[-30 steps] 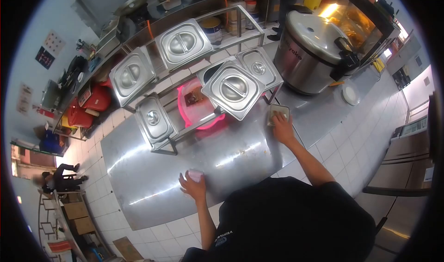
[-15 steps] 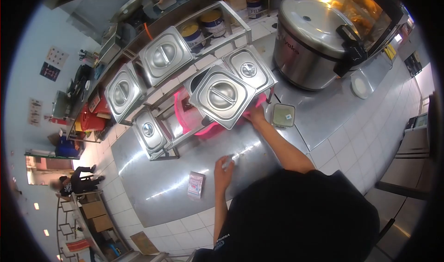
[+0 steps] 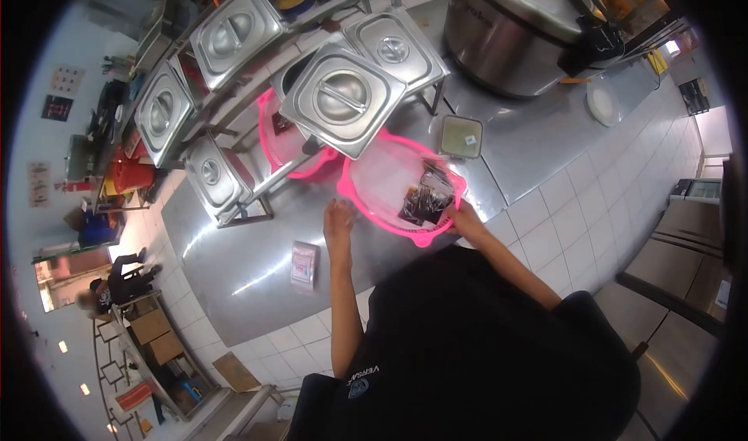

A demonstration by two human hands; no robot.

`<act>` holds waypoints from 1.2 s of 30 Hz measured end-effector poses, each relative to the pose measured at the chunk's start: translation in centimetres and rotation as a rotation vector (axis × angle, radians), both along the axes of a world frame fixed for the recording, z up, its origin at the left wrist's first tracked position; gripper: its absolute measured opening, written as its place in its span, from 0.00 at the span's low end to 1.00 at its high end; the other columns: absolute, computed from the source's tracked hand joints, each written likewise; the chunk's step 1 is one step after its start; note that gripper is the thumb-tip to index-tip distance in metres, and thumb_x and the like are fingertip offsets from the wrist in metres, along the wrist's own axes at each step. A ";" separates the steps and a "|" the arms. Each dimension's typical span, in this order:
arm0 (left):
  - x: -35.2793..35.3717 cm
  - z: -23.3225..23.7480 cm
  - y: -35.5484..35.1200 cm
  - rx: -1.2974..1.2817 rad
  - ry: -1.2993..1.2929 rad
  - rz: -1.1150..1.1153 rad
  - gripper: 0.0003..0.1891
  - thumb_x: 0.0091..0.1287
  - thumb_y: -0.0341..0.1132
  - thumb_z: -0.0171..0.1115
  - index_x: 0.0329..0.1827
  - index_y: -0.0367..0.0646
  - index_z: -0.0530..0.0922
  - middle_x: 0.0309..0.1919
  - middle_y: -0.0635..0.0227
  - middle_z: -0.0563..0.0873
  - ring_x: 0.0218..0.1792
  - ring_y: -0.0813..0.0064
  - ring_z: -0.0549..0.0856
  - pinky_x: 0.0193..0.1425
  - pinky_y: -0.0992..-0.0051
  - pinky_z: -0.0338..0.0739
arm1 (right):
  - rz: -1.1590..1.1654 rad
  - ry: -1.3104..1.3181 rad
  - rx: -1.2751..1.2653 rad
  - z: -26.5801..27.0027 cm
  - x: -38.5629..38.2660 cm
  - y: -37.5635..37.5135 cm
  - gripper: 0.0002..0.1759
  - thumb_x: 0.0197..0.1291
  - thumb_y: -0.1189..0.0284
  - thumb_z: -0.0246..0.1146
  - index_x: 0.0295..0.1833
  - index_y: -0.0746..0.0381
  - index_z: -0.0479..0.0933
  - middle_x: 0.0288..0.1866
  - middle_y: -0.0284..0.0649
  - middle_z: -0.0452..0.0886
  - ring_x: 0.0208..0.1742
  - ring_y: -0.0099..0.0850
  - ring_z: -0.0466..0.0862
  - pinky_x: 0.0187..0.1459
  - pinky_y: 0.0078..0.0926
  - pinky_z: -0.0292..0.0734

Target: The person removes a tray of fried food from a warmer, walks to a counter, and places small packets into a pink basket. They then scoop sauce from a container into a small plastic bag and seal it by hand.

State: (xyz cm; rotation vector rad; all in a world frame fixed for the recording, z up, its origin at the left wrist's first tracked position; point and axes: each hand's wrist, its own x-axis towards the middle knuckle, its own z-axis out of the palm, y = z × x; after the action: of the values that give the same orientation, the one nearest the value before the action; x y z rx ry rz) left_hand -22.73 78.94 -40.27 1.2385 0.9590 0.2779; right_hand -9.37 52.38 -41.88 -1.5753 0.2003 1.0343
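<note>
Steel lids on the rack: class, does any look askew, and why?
Yes: the large front lid sits askew. It is twisted relative to the smaller lid beside it, overlaps that lid's edge, and leaves a dark opening showing.

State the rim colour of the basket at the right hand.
Bright pink rim; head view shows it best.
</note>
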 end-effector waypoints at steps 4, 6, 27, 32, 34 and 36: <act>-1.3 -1.1 0.0 0.227 0.186 -0.109 0.30 0.74 0.47 0.59 0.71 0.36 0.67 0.57 0.60 0.82 0.56 0.69 0.81 0.62 0.68 0.73 | 0.352 -0.588 -0.288 -3.1 1.9 -2.4 0.13 0.69 0.68 0.55 0.50 0.67 0.73 0.38 0.46 0.81 0.43 0.40 0.84 0.44 0.34 0.82; -2.0 -1.0 -0.6 0.326 0.266 -0.144 0.27 0.72 0.44 0.61 0.68 0.36 0.71 0.55 0.61 0.83 0.53 0.70 0.82 0.59 0.70 0.74 | 0.248 -0.861 -0.502 0.7 1.1 -1.2 0.15 0.63 0.72 0.57 0.54 0.66 0.73 0.49 0.55 0.77 0.54 0.58 0.77 0.54 0.48 0.76; 4.1 -4.7 -8.4 0.409 0.009 -0.609 0.13 0.60 0.29 0.69 0.47 0.37 0.81 0.34 0.60 0.88 0.37 0.61 0.88 0.45 0.67 0.81 | 0.231 -0.939 -0.338 0.4 6.5 2.0 0.07 0.62 0.72 0.61 0.42 0.64 0.78 0.40 0.52 0.84 0.43 0.51 0.85 0.45 0.44 0.78; 2.2 -4.3 -8.1 0.663 -0.285 -0.598 0.08 0.63 0.27 0.66 0.44 0.37 0.79 0.36 0.59 0.88 0.38 0.65 0.88 0.43 0.69 0.81 | 0.379 -0.918 -0.316 -0.7 6.7 1.3 0.13 0.60 0.68 0.66 0.47 0.64 0.79 0.42 0.50 0.86 0.45 0.48 0.86 0.46 0.42 0.79; 2.2 -4.1 -8.7 0.417 -0.231 -0.628 0.07 0.66 0.26 0.63 0.44 0.37 0.78 0.42 0.60 0.87 0.41 0.71 0.87 0.46 0.72 0.79 | 0.446 -0.842 -0.300 0.6 6.7 1.7 0.13 0.60 0.68 0.66 0.46 0.64 0.80 0.42 0.50 0.86 0.45 0.48 0.86 0.47 0.41 0.79; 2.6 -4.7 -8.7 0.219 -0.191 -0.649 0.06 0.68 0.25 0.61 0.45 0.37 0.76 0.44 0.61 0.86 0.42 0.74 0.85 0.48 0.73 0.78 | 0.503 -0.794 -0.299 0.9 7.2 1.9 0.12 0.60 0.68 0.66 0.44 0.65 0.81 0.41 0.51 0.86 0.45 0.47 0.86 0.47 0.40 0.79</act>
State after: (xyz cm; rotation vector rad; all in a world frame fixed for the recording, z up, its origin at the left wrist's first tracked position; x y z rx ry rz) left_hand -20.16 70.20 -45.00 1.6219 0.3333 -0.0157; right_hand -2.13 54.26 -41.03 -2.2558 -0.6391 0.6803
